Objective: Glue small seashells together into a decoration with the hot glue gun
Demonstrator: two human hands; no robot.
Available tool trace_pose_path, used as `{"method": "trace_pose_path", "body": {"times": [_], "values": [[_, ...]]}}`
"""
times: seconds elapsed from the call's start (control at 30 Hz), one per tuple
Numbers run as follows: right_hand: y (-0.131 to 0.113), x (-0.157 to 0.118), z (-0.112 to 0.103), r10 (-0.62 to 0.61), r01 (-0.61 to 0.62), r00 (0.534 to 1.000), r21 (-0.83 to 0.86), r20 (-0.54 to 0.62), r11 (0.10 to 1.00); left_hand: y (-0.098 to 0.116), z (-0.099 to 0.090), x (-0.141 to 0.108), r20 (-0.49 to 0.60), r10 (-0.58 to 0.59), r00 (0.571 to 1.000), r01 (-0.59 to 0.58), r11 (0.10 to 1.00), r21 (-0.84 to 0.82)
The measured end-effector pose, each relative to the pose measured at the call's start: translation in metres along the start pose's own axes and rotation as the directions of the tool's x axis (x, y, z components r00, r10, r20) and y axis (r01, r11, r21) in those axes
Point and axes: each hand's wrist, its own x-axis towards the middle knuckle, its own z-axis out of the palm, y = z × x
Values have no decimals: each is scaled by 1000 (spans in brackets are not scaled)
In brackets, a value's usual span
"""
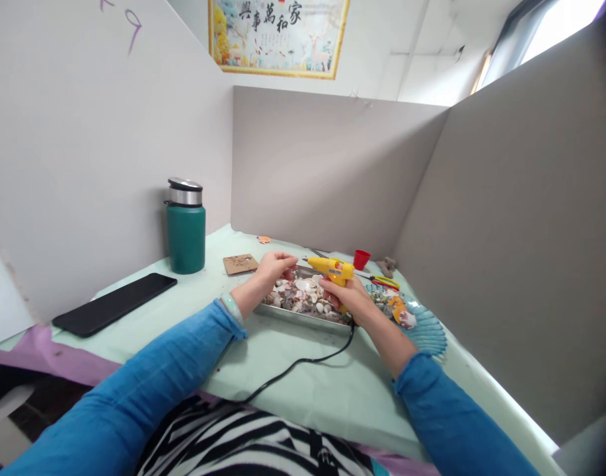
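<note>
While right hand [351, 297] is clamping a glue gun [326, 266], left hand [277, 268] is pinching together near the nozzle [306, 260], any held piece unclear, shells [295, 301] filling tray [303, 318]

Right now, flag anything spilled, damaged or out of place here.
Nothing looks spilled or damaged. Only the black cord of the yellow glue gun stands out, trailing loose across the table to its front edge, a possible snag.
</note>
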Motion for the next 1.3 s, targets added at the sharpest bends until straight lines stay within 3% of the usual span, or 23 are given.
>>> {"method": "trace_pose_path", "body": {"times": [0.57, 1.3], "values": [[1, 1, 0, -30, 31, 999, 21, -11, 999, -2, -1, 1, 6, -22, 1000, 23, 999, -42], [-5, -2, 4, 4, -4, 1000, 18, 16, 1000, -12, -1, 9, -23, 168, 986, -158, 959, 234]]}}
